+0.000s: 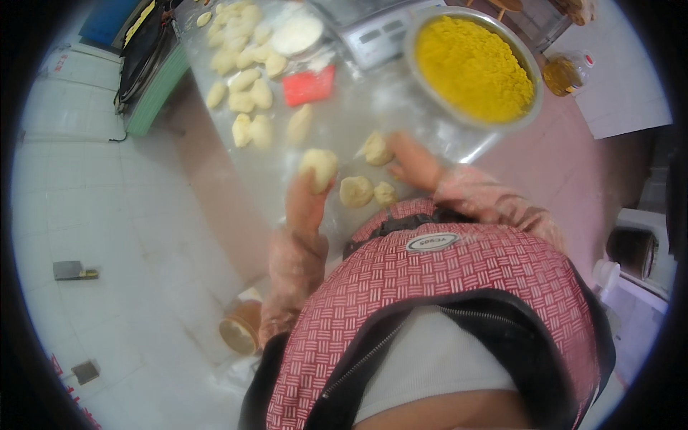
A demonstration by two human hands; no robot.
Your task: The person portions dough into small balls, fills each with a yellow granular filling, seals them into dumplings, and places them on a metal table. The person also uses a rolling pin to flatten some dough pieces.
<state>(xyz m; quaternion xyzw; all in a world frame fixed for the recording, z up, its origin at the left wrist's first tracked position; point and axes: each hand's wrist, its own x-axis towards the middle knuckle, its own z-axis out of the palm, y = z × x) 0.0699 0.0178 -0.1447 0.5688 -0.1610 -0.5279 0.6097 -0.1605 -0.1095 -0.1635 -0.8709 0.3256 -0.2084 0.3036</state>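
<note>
My left hand (306, 201) holds a rounded piece of pale dough (321, 163) above the near side of a metal worktop (344, 126). To its right, my right hand (416, 161) is at the side of another dough lump (377, 149). Motion blur hides whether its fingers grip that lump. Between the hands and closer to my body lie a flattened round of dough (356, 192) and a smaller lump (385, 193). Farther off, a red scraper (308, 86) lies beside several dough pieces (244, 99), with one long piece (299, 123) just below it.
A large metal bowl (532, 110) of yellow crumbly filling stands at the worktop's right. Behind are a scale (379, 37) and a white floury mound (297, 36). A bottle of yellow oil (564, 74) stands right of the bowl. A brown bucket (240, 328) is on the floor at lower left.
</note>
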